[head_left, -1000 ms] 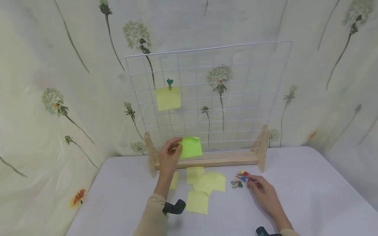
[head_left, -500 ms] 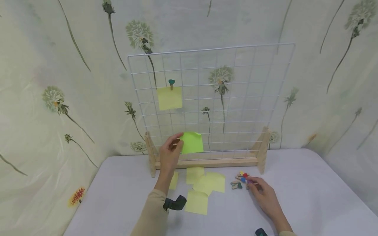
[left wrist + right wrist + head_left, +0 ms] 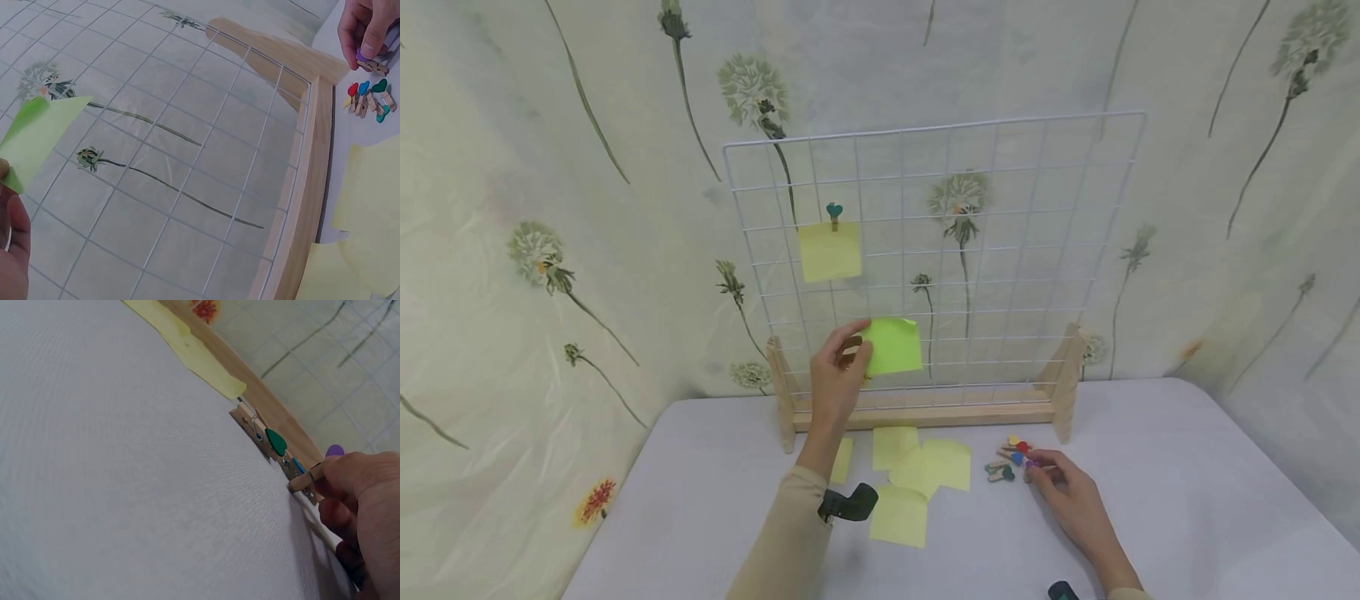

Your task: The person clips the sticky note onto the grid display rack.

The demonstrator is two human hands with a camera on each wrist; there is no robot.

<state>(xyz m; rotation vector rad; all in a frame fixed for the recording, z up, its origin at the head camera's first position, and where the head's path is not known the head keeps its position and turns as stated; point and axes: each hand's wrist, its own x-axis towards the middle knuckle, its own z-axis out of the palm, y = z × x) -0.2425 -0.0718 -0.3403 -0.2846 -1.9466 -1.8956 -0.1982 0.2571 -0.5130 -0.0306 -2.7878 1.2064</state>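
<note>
My left hand [image 3: 837,379] pinches a bright green sticky note [image 3: 897,346] by its left edge, in front of the lower part of a white wire grid [image 3: 936,127]. At the right of the table, my right hand [image 3: 1071,493] pinches a small wooden clothespin [image 3: 306,480] with a purple top, close beside a small pile of clothespins [image 3: 375,100] bearing coloured hearts. Higher on the grid hangs a yellow sticky note [image 3: 830,257], held by a clothespin with a green heart [image 3: 834,212]. In the right wrist view the fingers partly cover the purple top.
A wooden base [image 3: 955,414] with two upright feet carries the grid on the white table [image 3: 1187,500]. Several pale yellow sticky notes [image 3: 898,517] lie before it, some overlapping. Behind stands a floral-print sheet [image 3: 625,317].
The left hand has raised the green sticky note a little along the grid and slightly rightward. My right hand has stayed almost still beside the clothespin pile.
</note>
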